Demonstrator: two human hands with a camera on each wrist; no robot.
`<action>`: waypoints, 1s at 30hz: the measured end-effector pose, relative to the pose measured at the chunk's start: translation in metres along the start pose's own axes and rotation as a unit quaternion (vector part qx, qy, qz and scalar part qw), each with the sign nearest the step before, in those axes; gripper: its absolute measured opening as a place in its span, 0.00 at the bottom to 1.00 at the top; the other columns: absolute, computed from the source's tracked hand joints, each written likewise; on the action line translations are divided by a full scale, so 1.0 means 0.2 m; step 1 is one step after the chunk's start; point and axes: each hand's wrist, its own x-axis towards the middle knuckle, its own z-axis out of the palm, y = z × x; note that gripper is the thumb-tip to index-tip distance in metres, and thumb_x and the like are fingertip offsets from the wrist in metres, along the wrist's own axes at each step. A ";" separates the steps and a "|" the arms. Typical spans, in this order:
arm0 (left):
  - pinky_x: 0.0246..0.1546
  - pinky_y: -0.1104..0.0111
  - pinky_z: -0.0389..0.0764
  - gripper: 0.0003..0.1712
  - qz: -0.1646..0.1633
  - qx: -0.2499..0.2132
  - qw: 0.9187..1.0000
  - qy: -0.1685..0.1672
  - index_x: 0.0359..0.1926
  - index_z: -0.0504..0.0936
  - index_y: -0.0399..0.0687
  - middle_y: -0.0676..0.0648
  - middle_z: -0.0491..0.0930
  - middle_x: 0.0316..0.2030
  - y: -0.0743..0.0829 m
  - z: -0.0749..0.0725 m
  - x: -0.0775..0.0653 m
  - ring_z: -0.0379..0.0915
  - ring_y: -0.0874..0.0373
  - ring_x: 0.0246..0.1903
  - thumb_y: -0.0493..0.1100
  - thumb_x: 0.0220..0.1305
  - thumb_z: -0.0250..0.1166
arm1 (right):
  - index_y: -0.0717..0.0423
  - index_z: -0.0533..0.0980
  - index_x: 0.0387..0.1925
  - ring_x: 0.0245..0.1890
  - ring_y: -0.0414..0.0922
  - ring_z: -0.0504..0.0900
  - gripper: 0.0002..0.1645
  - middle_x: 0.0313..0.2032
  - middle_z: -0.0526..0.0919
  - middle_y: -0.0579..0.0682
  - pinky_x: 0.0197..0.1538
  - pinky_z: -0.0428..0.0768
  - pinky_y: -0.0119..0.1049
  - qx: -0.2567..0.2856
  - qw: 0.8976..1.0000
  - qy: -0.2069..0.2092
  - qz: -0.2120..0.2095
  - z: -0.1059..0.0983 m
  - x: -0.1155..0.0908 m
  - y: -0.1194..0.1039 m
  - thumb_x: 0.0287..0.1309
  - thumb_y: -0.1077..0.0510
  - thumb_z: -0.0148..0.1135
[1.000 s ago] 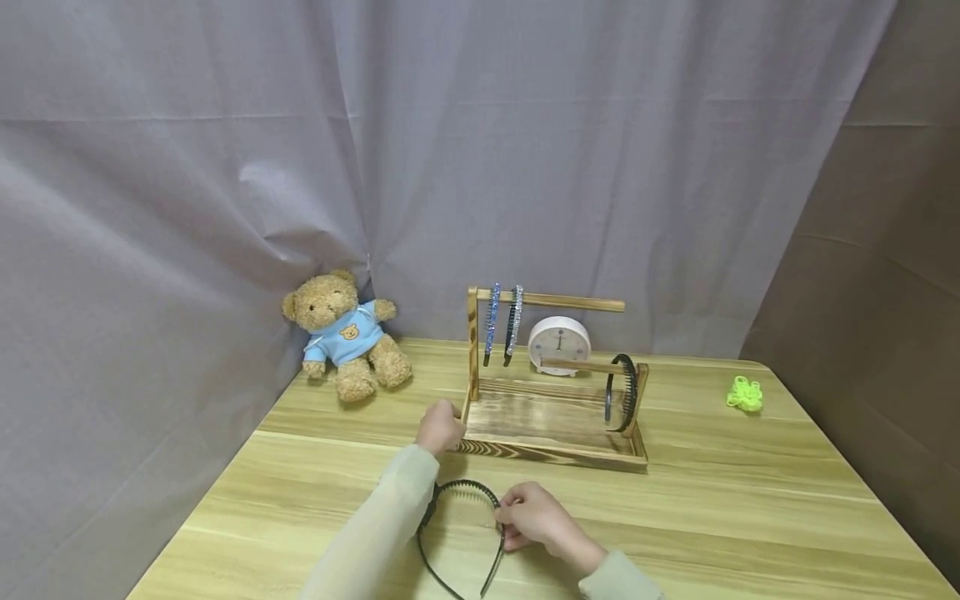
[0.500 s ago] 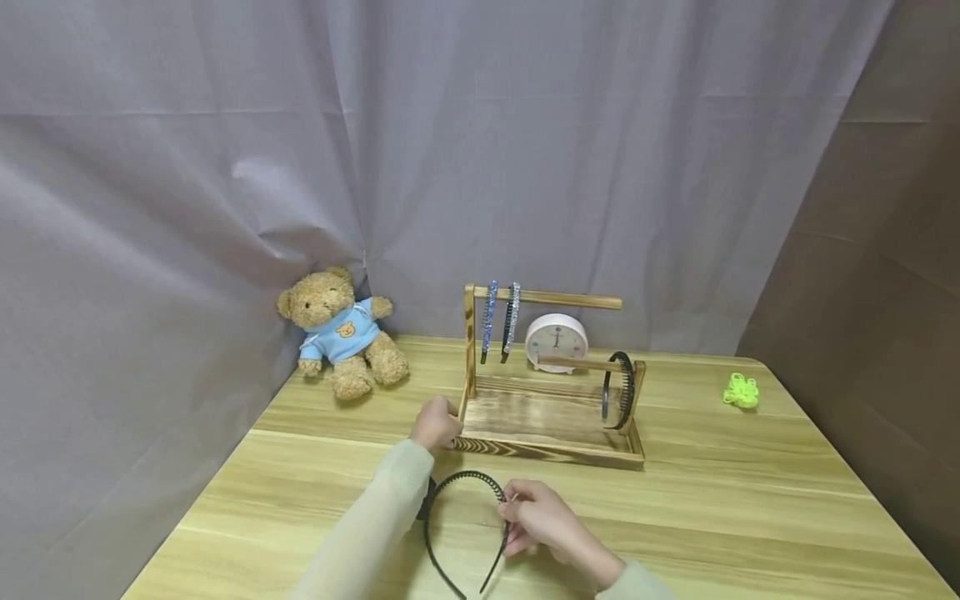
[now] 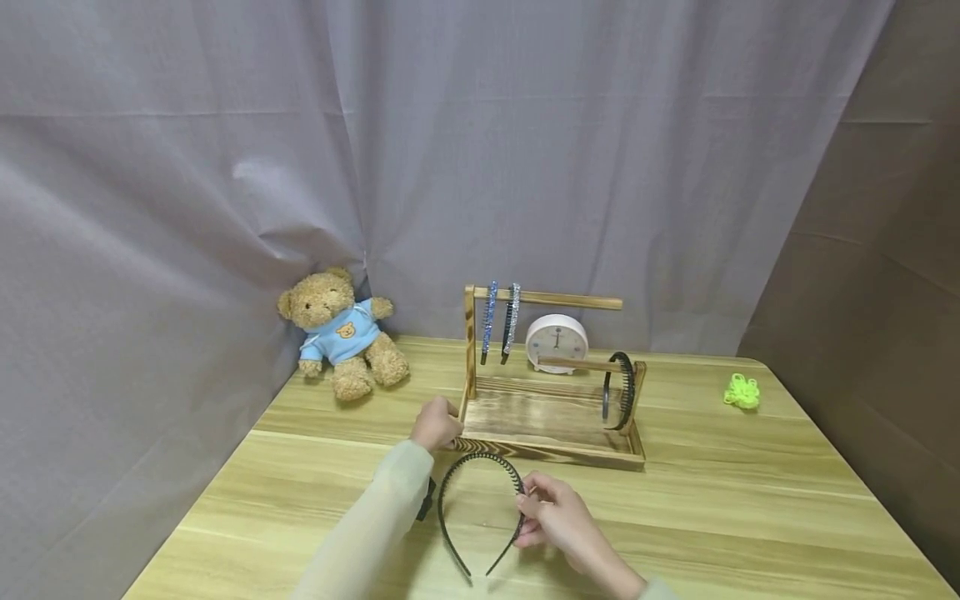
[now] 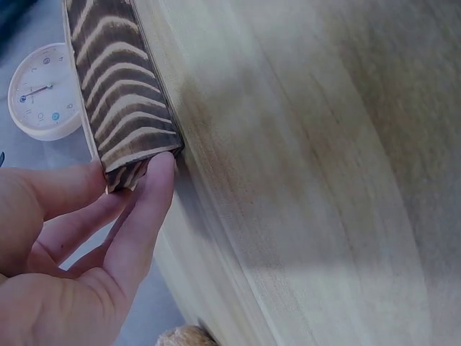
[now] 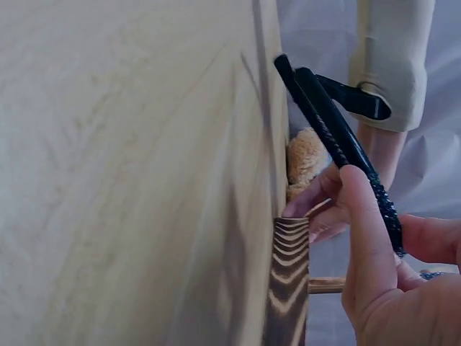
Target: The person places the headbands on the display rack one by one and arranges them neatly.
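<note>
My left hand (image 3: pixel 437 423) grips the left front corner of a wooden headband stand (image 3: pixel 551 455); the left wrist view has thumb and fingers on either side of its striped end. A black toothed headband (image 3: pixel 482 456) is pinched in my right hand (image 3: pixel 557 517) by its right side, just in front of the stand, with its two ends toward me. On the stand's upper bar hang a blue sparkly headband (image 3: pixel 489 321) and a silver sparkly one (image 3: pixel 512 321). Another black toothed headband (image 3: pixel 627 392) hangs on the lower bar, at the right.
Behind the stand is a round white clock (image 3: pixel 557 342). A teddy bear (image 3: pixel 347 333) in a blue shirt sits at the back left against the grey curtain (image 3: pixel 525 150). Toward the table's right edge lies a bright yellow-green bundle (image 3: pixel 742 391).
The right hand has brought the black headband away from my left sleeve, to the right and toward the stand. My left hand keeps its grip on the corner.
</note>
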 end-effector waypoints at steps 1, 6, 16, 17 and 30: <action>0.13 0.75 0.77 0.21 0.000 0.001 1.000 -0.001 0.51 0.80 0.27 0.29 0.82 0.46 0.00 0.00 0.00 0.75 0.58 0.13 0.27 0.53 0.63 | 0.72 0.71 0.46 0.24 0.44 0.77 0.13 0.31 0.73 0.52 0.32 0.87 0.44 0.002 1.000 0.005 -0.003 -0.01 0.00 -0.01 0.64 0.65 0.55; 0.16 0.73 0.80 0.21 -0.004 -0.003 1.000 -0.008 0.52 0.79 0.26 0.28 0.81 0.48 0.00 0.00 0.00 0.78 0.56 0.15 0.27 0.54 0.64 | 0.71 0.72 0.46 0.25 0.45 0.79 0.12 0.32 0.73 0.52 0.35 0.87 0.45 0.015 0.999 0.041 -0.016 -0.02 -0.01 -0.06 0.64 0.65 0.56; 0.17 0.72 0.81 0.21 -0.001 -0.003 1.000 -0.006 0.52 0.79 0.26 0.28 0.81 0.46 0.01 0.00 0.00 0.79 0.55 0.16 0.28 0.55 0.65 | 0.68 0.73 0.38 0.26 0.46 0.81 0.04 0.33 0.76 0.56 0.35 0.87 0.40 0.030 0.987 0.144 -0.057 -0.04 0.00 -0.11 0.63 0.68 0.57; 0.17 0.72 0.81 0.22 -0.002 -0.002 1.000 -0.005 0.52 0.79 0.26 0.28 0.81 0.47 0.01 0.00 0.00 0.78 0.55 0.16 0.28 0.54 0.64 | 0.68 0.72 0.37 0.26 0.46 0.82 0.04 0.34 0.76 0.56 0.35 0.87 0.40 0.030 0.986 0.150 -0.063 -0.04 0.00 -0.11 0.63 0.68 0.57; 0.18 0.71 0.81 0.22 -0.014 0.004 1.000 -0.004 0.53 0.78 0.27 0.28 0.79 0.51 0.02 0.00 -0.01 0.81 0.52 0.19 0.28 0.55 0.64 | 0.70 0.73 0.43 0.25 0.44 0.85 0.09 0.30 0.77 0.53 0.36 0.87 0.37 0.026 0.971 0.204 -0.122 -0.10 0.05 -0.09 0.65 0.66 0.57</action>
